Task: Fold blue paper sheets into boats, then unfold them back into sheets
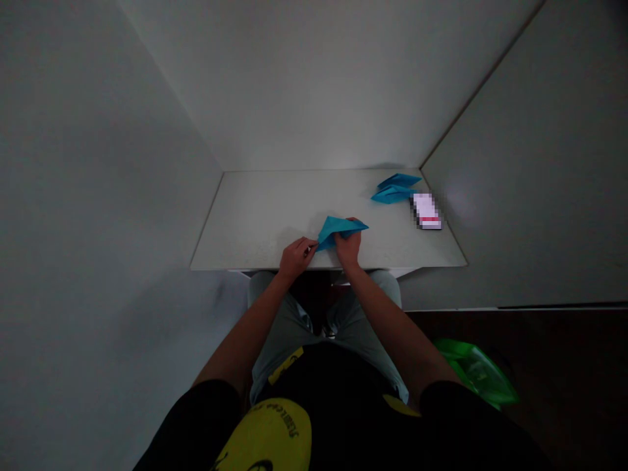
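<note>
Head view. Specimen: one folded blue paper [338, 227], raised just above the near part of the white table [275, 212], between the two hands. Its upper part peaks toward the left; one point extends to the right.

Left hand [297, 255]: fingertips pinch the lower left corner of the folded blue paper, fingers curled. Right hand [349, 248]: grips the same paper from beneath and behind, fingers partly covered by it; exact placement of the hidden fingertips cannot be told.

Far right part of table: two folded blue pieces [394, 188], both pointed at the ends, lying close together, one nearer the far wall than the other. Phone [428, 211] just beside them, near the table's right edge, screen lit, picture pixelated there.

Below the table edge: seated person's legs in light trousers [279, 340], dark shirt with yellow patches [343, 405]. Green bag [475, 369] on the dark floor, to the right of the legs.
</note>
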`<state>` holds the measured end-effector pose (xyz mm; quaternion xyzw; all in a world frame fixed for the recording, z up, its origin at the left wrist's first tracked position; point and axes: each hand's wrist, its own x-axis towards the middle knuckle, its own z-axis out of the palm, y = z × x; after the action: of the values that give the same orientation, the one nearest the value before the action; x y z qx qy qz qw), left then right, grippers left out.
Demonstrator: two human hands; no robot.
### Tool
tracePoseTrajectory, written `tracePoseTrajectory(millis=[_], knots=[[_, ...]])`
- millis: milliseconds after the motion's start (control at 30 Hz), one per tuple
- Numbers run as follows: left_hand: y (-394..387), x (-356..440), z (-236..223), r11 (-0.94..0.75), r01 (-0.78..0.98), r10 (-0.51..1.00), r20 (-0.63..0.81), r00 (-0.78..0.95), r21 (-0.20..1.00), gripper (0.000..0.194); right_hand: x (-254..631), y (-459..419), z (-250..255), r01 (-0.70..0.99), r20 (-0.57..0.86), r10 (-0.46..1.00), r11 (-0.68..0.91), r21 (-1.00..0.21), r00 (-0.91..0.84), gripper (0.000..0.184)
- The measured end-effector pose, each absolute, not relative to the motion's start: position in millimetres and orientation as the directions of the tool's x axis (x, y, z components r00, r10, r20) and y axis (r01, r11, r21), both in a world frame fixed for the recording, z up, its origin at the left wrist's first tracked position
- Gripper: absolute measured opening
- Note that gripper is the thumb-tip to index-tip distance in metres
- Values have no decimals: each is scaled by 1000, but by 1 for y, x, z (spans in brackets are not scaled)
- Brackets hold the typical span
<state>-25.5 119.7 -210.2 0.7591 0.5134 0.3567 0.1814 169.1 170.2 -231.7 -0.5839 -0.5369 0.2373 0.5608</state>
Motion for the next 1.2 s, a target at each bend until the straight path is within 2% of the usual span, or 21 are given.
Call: tracePoseTrajectory(millis=[67,167,267,333,533,700,767,900,967,1100,1200], knots=[[121,-25,-210,-358,643,929,328,172,677,24,168,169,-230,346,271,908,154,-926,319,49],[123,-25,-210,-289,621,954,271,127,729,47,169,165,-227,358,217,933,105,-928,288,54],[125,-25,-210,-258,587,965,233,119,768,68,175,162,-225,392,247,951,160,-906,184,48],[126,-25,-209,-239,577,971,210,118,781,74,181,161,-224,409,270,956,203,-890,112,46],[129,-20,-204,-200,654,976,210,63,729,59,190,157,-224,502,304,952,277,-819,-28,45],[138,-4,-204,-185,569,970,241,-23,801,44,183,150,-219,603,341,925,370,-707,-168,53],[142,-1,-205,-213,511,964,265,-29,832,38,181,148,-216,602,340,925,371,-707,-169,60],[145,-1,-206,-220,478,953,292,-82,850,41,182,147,-214,551,366,928,339,-762,-65,71],[145,-3,-205,-201,497,952,289,-105,844,39,183,149,-216,516,368,929,331,-790,-31,66],[146,-7,-206,-175,486,951,275,-143,856,38,188,154,-221,486,364,931,330,-809,-26,45],[146,-20,-208,-196,506,952,287,-106,840,39,199,156,-225,484,377,925,348,-803,-41,36]])
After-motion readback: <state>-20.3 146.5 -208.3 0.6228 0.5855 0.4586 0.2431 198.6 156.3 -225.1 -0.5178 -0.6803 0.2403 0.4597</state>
